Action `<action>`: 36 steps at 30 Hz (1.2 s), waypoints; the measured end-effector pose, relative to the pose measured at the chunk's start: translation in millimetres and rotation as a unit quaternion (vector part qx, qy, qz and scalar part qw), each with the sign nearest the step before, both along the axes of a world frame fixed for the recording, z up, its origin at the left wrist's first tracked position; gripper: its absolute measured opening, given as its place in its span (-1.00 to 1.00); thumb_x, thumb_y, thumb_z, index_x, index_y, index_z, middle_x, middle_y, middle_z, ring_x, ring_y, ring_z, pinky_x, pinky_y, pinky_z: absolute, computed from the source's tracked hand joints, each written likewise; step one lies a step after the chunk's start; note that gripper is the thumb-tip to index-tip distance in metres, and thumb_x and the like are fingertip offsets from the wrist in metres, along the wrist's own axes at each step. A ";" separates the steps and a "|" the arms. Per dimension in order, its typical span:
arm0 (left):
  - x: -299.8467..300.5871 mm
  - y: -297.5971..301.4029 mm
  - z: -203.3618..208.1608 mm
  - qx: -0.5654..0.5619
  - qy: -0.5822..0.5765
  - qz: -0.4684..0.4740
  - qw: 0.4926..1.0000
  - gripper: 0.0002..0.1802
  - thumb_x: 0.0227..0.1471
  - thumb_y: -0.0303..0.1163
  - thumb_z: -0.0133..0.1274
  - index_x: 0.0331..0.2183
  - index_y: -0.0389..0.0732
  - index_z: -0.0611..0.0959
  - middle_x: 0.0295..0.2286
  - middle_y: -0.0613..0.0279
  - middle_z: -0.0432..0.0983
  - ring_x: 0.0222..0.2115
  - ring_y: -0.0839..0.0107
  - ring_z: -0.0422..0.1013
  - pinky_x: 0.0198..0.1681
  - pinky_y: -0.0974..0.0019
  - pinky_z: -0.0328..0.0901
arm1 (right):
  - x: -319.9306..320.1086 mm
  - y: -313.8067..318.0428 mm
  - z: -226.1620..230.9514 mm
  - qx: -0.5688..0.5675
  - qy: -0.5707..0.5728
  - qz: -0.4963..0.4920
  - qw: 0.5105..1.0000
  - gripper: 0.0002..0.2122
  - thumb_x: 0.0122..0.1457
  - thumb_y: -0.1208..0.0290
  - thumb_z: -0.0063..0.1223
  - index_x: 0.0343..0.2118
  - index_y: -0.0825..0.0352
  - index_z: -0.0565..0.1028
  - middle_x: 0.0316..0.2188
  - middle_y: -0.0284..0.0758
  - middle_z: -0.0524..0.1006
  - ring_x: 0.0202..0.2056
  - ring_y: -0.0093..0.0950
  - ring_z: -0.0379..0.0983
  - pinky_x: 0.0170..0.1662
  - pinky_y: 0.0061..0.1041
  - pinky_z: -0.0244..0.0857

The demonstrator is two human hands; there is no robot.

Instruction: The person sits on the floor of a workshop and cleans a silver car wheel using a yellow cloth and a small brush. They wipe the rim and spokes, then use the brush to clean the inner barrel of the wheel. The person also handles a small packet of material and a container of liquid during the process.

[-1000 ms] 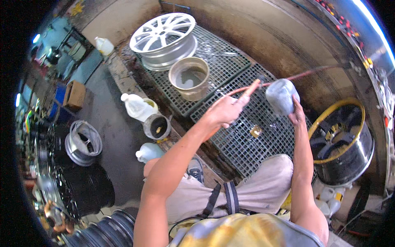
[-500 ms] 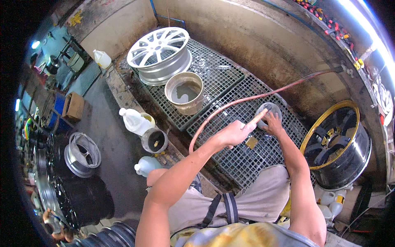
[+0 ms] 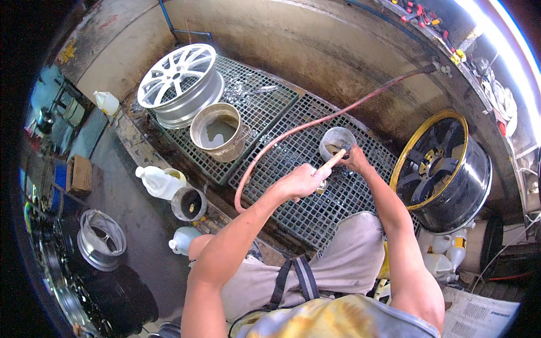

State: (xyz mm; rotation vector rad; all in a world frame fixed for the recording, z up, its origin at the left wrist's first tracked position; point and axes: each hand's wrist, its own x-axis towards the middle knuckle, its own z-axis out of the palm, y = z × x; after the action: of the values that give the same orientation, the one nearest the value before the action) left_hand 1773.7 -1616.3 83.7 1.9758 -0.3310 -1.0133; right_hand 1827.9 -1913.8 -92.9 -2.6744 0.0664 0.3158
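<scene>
The fingers of the left hand (image 3: pixel 303 180) are clamped around a wooden handle (image 3: pixel 331 163), its far end held at a grey container (image 3: pixel 337 136). The container, to the right of the tan bucket (image 3: pixel 230 152), is gripped at its near side by the fingers of the right hand (image 3: pixel 356 161). A red hose (image 3: pixel 338 112) is routed between bucket and container. The bucket is supported on grating (image 3: pixel 258 110); a white wheel (image 3: pixel 191 98) is positioned just behind and left of it, a gold-rimmed wheel (image 3: pixel 459 186) well to its right.

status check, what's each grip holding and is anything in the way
Left grip around wooden handle. Right grip on grey cup. Handle's far end by cup's rim. Red hose curves past, apart from cup.
</scene>
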 end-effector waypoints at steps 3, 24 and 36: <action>-3.9 5.6 2.8 0.003 0.030 0.036 0.999 -0.36 0.17 0.14 -0.16 -0.69 -0.21 0.40 -0.78 0.43 0.13 -0.80 0.57 0.04 -0.76 0.37 -0.02 | 0.1 2.9 -6.0 0.046 -0.098 0.042 0.993 -0.29 -0.24 0.11 0.42 -0.02 0.41 0.41 -0.07 0.00 0.47 -0.02 -0.14 0.40 0.09 -0.26 0.24; 2.1 -3.3 3.5 0.023 0.049 0.025 0.998 -0.36 0.13 0.12 -0.14 -0.58 -0.33 0.50 -0.76 0.34 0.25 -0.81 0.50 0.18 -0.78 0.33 0.14 | -8.4 -27.4 13.8 -0.023 -0.081 0.140 0.986 -0.70 0.04 0.17 0.13 -0.33 0.33 0.58 -0.24 0.01 0.48 -0.18 -0.07 0.43 -0.12 -0.15 0.33; 0.0 7.2 0.5 0.020 0.035 0.038 0.998 -0.36 0.18 0.13 -0.18 -0.60 -0.28 0.44 -0.75 0.37 0.22 -0.78 0.53 0.13 -0.74 0.32 0.07 | 32.1 -206.8 276.4 -0.270 -0.535 -0.228 0.767 -0.70 0.09 0.30 0.11 -0.23 0.44 0.45 -0.33 0.00 0.43 -0.19 -0.04 0.38 -0.11 -0.13 0.28</action>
State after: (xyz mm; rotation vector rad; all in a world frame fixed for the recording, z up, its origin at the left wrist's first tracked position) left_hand 1773.7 -1609.1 84.2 1.9682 -0.1985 -1.0448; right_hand 1860.0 -2120.6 183.5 -2.7896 0.4897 -1.5839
